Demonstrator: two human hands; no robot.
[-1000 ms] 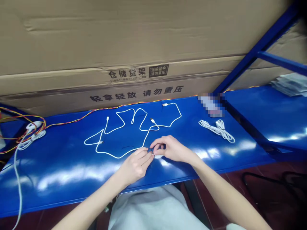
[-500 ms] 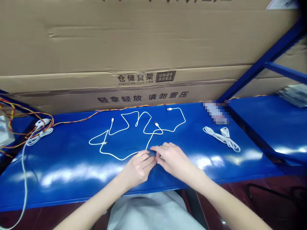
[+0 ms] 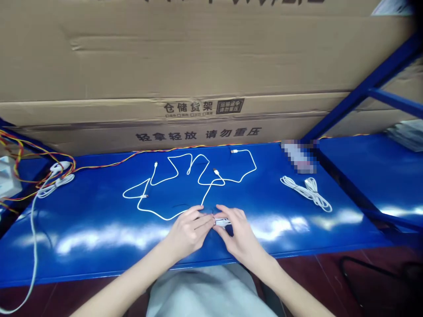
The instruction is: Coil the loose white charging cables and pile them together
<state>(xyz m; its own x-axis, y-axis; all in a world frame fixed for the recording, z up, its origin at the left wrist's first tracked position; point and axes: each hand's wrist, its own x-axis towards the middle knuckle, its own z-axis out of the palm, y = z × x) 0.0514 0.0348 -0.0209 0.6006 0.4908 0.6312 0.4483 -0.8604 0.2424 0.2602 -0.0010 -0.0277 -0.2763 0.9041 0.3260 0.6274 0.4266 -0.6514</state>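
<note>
Near the front of the blue shelf, my left hand (image 3: 191,229) is closed with its fingertips on a small bundle of white cable (image 3: 222,222). My right hand (image 3: 240,228) curves round the other side of that bundle, thumb and fingertips against it. A thin dark tie (image 3: 212,212) shows between the fingertips; the fingers partly hide how it sits on the bundle. Just beyond the hands lie loose white USB cables (image 3: 168,219), uncoiled in bends, their plugs pointing different ways. One strand runs close to the fingertips of my left hand.
A coiled white cable (image 3: 307,193) lies at the right, below a blurred packet (image 3: 299,158). Red-yellow twisted wires (image 3: 99,168) run along the back to a tangle by a white cord (image 3: 54,187) at the left. Large cardboard boxes (image 3: 198,57) stand behind; blue shelf posts (image 3: 357,94) flank the right.
My right hand has turned and shifted slightly right, its fingers spreading round the bundle, so the white cable now shows between the hands. The left hand has hardly moved.
</note>
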